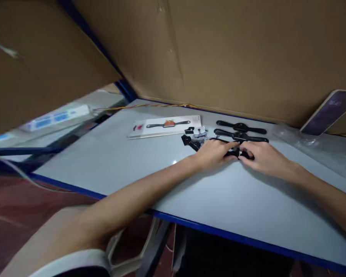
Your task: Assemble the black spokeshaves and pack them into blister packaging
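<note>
My left hand (215,152) and my right hand (263,158) meet over a small black part (236,152) on the grey table (132,165). Both hands have their fingers curled onto it. Just behind them lie two black strap-like pieces (240,127), side by side. A cluster of small black and clear parts (194,137) sits left of the hands. A white printed card (164,126) showing a black tool lies further left.
Brown cardboard walls (219,50) stand behind and to the left of the table. A phone (328,111) leans against the cardboard at the right, above a clear plastic bag (314,148). A white power strip (56,117) lies at the left. A thin wire (161,105) runs along the back edge.
</note>
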A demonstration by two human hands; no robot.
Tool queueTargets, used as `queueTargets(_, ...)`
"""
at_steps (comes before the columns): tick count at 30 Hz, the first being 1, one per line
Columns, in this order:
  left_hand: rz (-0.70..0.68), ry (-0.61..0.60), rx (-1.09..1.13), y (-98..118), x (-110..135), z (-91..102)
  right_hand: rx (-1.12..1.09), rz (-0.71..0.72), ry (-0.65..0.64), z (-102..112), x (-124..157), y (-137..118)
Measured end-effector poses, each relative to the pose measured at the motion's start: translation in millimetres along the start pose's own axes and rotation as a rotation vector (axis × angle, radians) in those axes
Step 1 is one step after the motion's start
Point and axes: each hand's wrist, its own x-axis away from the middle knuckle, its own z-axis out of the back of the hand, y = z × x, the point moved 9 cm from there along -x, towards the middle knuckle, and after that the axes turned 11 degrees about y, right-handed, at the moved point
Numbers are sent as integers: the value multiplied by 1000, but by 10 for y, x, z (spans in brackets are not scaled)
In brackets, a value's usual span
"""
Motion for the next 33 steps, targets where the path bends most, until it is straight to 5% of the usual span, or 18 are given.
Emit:
queueTargets(14, 18, 30, 63, -57, 11, 8, 295, 147, 80, 9, 9, -103)
queueTargets(23, 39, 61, 108, -101, -7, -21, 334, 440, 112, -58, 116, -294)
queueTargets(33, 77, 74, 145, -108, -9, 2, 32, 212, 81, -55, 24, -158)
